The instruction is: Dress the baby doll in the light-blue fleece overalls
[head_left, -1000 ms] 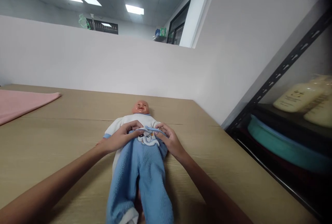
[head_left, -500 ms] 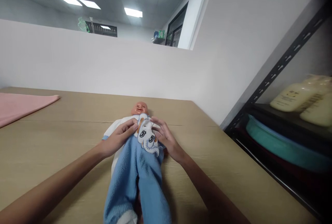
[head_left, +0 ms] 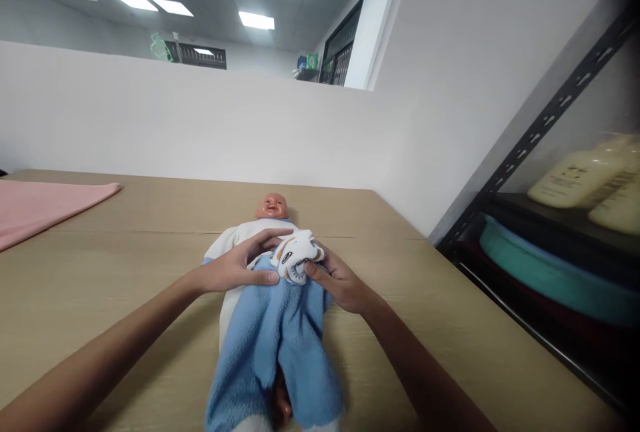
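A baby doll [head_left: 272, 207] lies face up on the table, its head away from me, in a white top [head_left: 234, 240] with blue edging. Over its body and legs lie blue fleece overalls [head_left: 260, 325] with an embroidered white animal patch [head_left: 299, 247] on the bib. From the left, my left hand [head_left: 235, 269] grips the bib cloth, thumb on the near side and fingers over the far side. My right hand [head_left: 343, 282] pinches the bib's right side, its thumb on the patch, which is folded and bunched up. Part of a doll foot [head_left: 281, 407] shows between the blue legs.
A pink cloth [head_left: 47, 209] lies at the table's left. A white partition [head_left: 210, 125] rises behind the brown table [head_left: 150, 245]. To the right, a dark metal shelf holds pale yellow bottles [head_left: 575, 179] and a teal basin [head_left: 545, 275].
The bib, flat on the doll's chest before, is now gathered and folded between my hands. My right thumb has come over the patch, and the trouser legs have shifted up and to the right.
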`<act>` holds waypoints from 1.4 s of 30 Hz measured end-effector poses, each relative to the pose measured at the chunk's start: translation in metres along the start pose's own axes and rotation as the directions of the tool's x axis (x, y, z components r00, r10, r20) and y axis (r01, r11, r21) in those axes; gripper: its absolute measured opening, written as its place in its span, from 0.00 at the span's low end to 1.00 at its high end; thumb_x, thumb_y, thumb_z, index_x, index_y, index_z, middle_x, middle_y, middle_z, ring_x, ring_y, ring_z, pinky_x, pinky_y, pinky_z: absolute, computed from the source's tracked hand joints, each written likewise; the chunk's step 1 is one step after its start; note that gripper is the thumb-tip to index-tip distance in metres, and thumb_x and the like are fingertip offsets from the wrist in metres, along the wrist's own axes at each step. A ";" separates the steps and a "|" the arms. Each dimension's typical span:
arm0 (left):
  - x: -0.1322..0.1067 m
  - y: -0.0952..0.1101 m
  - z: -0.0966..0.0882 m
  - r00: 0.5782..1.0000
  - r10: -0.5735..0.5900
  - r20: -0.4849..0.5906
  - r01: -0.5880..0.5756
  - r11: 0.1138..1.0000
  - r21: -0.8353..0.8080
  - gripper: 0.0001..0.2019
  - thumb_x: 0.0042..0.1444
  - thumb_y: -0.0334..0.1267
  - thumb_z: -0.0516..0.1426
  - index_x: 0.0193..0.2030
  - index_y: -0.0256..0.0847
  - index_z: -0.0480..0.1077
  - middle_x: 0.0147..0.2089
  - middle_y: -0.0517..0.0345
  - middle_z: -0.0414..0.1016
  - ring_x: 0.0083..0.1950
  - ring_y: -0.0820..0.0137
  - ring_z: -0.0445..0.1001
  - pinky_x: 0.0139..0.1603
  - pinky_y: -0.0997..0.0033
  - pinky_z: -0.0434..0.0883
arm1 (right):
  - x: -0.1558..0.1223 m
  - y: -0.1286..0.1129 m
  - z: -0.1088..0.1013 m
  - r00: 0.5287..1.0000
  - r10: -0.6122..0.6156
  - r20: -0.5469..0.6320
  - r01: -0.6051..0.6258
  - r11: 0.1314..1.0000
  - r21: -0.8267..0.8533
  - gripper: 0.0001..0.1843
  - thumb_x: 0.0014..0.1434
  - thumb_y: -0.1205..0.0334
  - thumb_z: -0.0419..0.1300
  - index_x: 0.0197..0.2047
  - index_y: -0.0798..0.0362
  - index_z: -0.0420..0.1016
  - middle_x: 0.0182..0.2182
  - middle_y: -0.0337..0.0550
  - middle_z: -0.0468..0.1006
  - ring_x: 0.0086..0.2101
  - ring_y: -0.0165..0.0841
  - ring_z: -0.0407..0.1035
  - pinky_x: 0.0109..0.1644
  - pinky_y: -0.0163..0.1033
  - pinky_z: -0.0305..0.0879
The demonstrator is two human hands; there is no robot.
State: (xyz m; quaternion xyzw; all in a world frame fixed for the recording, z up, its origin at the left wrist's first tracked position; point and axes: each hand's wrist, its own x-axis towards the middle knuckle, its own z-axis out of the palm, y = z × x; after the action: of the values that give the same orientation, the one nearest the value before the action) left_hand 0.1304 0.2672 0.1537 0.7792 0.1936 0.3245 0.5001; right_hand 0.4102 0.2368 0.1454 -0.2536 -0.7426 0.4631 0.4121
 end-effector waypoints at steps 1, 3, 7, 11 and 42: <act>0.001 0.001 0.000 1.000 -0.018 0.002 0.018 1.000 0.013 0.41 0.63 0.54 0.74 0.78 0.47 0.69 0.78 0.42 0.73 0.79 0.45 0.70 0.79 0.45 0.67 | 0.001 0.001 0.002 1.000 0.008 -0.025 -0.008 1.000 -0.002 0.27 0.76 0.38 0.67 0.68 0.45 0.80 0.65 0.47 0.82 0.68 0.47 0.72 0.79 0.54 0.61; 0.001 0.007 -0.002 0.998 -0.058 -0.038 0.061 0.995 0.078 0.32 0.62 0.55 0.75 0.67 0.44 0.78 0.67 0.46 0.82 0.68 0.49 0.78 0.71 0.51 0.73 | 0.004 0.005 0.004 0.995 0.040 -0.092 -0.040 0.999 0.011 0.30 0.75 0.36 0.68 0.69 0.45 0.79 0.67 0.47 0.81 0.70 0.48 0.70 0.81 0.55 0.59; -0.003 0.026 -0.008 0.981 -0.152 -0.121 0.171 0.970 0.174 0.19 0.64 0.56 0.73 0.52 0.43 0.84 0.52 0.54 0.86 0.53 0.58 0.82 0.56 0.63 0.77 | 0.007 0.009 0.003 0.976 0.102 -0.193 -0.087 0.993 0.084 0.34 0.73 0.31 0.68 0.70 0.46 0.78 0.67 0.49 0.82 0.70 0.49 0.71 0.79 0.56 0.63; -0.006 0.036 -0.009 0.979 -0.135 -0.151 0.154 0.981 0.122 0.19 0.69 0.55 0.69 0.58 0.46 0.82 0.55 0.54 0.85 0.59 0.57 0.81 0.61 0.64 0.77 | 0.001 0.001 -0.003 0.976 0.201 -0.081 -0.201 0.980 0.009 0.42 0.68 0.31 0.73 0.75 0.46 0.73 0.70 0.53 0.79 0.71 0.53 0.70 0.80 0.60 0.63; -0.016 0.024 -0.010 0.873 -0.215 0.438 0.285 0.953 -0.101 0.33 0.52 0.74 0.73 0.38 0.40 0.85 0.34 0.52 0.83 0.35 0.59 0.79 0.38 0.65 0.82 | -0.021 0.018 0.026 0.903 0.274 0.332 -0.390 0.848 0.359 0.45 0.45 0.42 0.89 0.61 0.52 0.86 0.53 0.47 0.89 0.56 0.47 0.82 0.67 0.48 0.77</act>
State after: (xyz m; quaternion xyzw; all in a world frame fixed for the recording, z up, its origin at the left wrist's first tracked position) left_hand 0.1118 0.2532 0.1733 0.7556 0.1534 0.0956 0.6296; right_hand 0.3996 0.2165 0.1155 -0.2204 -0.6193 0.7054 0.2651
